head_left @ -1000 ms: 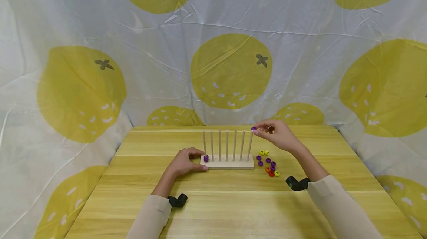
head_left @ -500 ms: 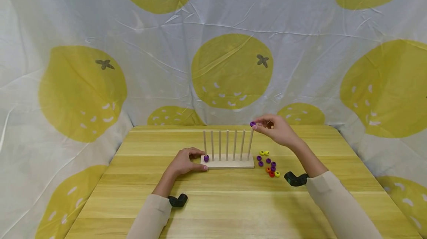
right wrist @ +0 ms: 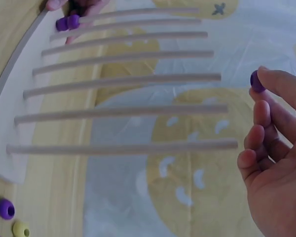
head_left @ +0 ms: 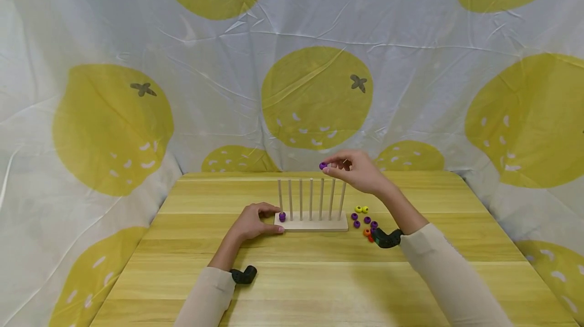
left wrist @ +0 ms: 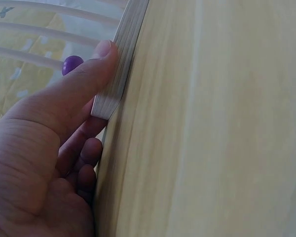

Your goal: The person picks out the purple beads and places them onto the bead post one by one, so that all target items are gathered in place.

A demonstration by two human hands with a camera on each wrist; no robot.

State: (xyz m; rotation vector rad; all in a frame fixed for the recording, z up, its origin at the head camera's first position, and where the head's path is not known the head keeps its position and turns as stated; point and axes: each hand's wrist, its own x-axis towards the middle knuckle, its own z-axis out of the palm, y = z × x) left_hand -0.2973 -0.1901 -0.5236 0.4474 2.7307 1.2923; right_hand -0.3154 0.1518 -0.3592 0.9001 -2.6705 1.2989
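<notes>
In the head view a pale wooden peg board [head_left: 315, 223] stands on the table, with several upright pegs in a row. Two purple beads [right wrist: 68, 22] are stacked low on its leftmost peg. My left hand [head_left: 251, 221] grips the left end of the base, thumb along the front edge and fingers behind. Above the pegs, right of the middle one, my right hand [head_left: 358, 171] pinches a purple bead [head_left: 323, 166] between thumb and index finger. In the right wrist view that bead [right wrist: 257, 81] is apart from the peg tips, and the other fingers are loosely curled.
Loose beads lie right of the board: yellow beads [head_left: 362, 209], several purple beads [head_left: 367, 220], an orange bead [head_left: 367, 232] and a red one [head_left: 370, 239]. The right wrist camera [head_left: 387, 238] partly covers this group. A lemon-print cloth [head_left: 219, 88] hangs behind the table [head_left: 310, 286].
My right hand has lifted from the rightmost peg's top and moved left over the pegs, still pinching the purple bead. The left hand and peg board have stayed in place.
</notes>
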